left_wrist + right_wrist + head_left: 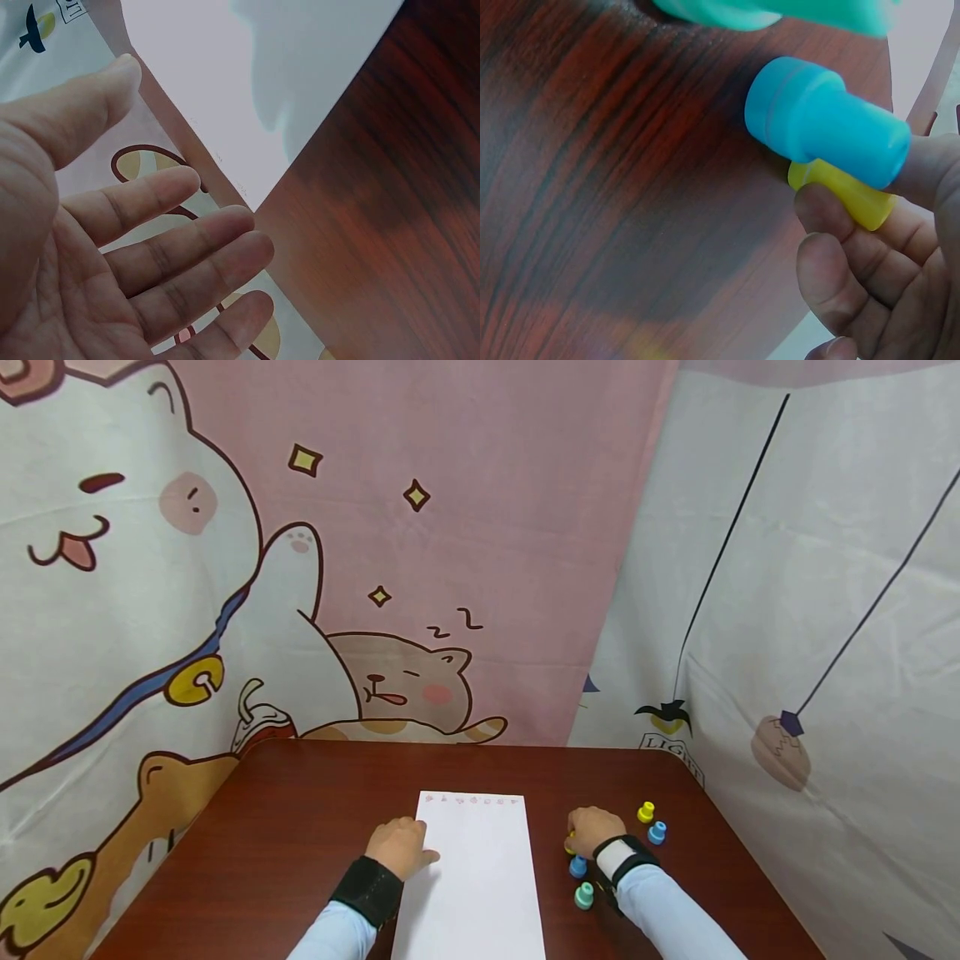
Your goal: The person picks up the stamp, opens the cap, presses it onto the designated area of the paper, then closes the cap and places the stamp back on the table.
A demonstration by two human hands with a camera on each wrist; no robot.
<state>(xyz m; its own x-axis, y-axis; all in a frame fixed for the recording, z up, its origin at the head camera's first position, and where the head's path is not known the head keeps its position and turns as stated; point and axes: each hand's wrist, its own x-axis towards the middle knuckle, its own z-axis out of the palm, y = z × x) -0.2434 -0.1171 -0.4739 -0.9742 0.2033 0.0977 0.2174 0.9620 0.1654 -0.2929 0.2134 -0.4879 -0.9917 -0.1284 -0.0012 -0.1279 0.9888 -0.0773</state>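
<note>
The right hand (597, 828) pinches a yellow peg (864, 202) at its left side; the left hand (399, 847) spreads at the paper (474, 877).

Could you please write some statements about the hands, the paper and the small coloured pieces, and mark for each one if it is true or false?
1. The paper lies on the table, between the left hand and the right hand. True.
2. The left hand is at the paper's right edge. False: it is at the left edge.
3. The right hand is at a yellow piece. True.
4. The green piece is nearer the person than both blue pieces. True.
5. One blue piece is on the paper. False: both are on the table, right of the paper.
</note>
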